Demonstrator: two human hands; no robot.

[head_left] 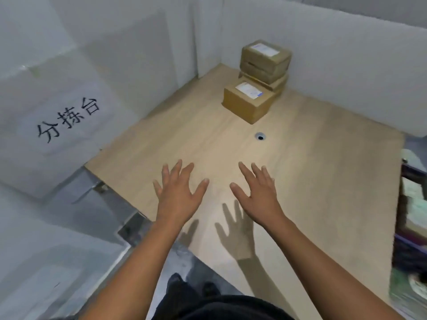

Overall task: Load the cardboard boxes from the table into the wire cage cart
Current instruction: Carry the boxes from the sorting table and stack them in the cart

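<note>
Brown cardboard boxes with white labels sit at the far corner of a light wooden table (312,172). One single box (248,101) stands in front of a stack of boxes (265,62). My left hand (179,192) and my right hand (256,192) hover over the near middle of the table, palms down, fingers spread, holding nothing. Both hands are well short of the boxes. No wire cage cart is visible.
White panels wall the table at the back and right. A white sheet with black characters (67,121) hangs at the left. A small round cable hole (260,136) lies in the tabletop. Dark shelving with blurred items (411,215) stands beyond the right edge.
</note>
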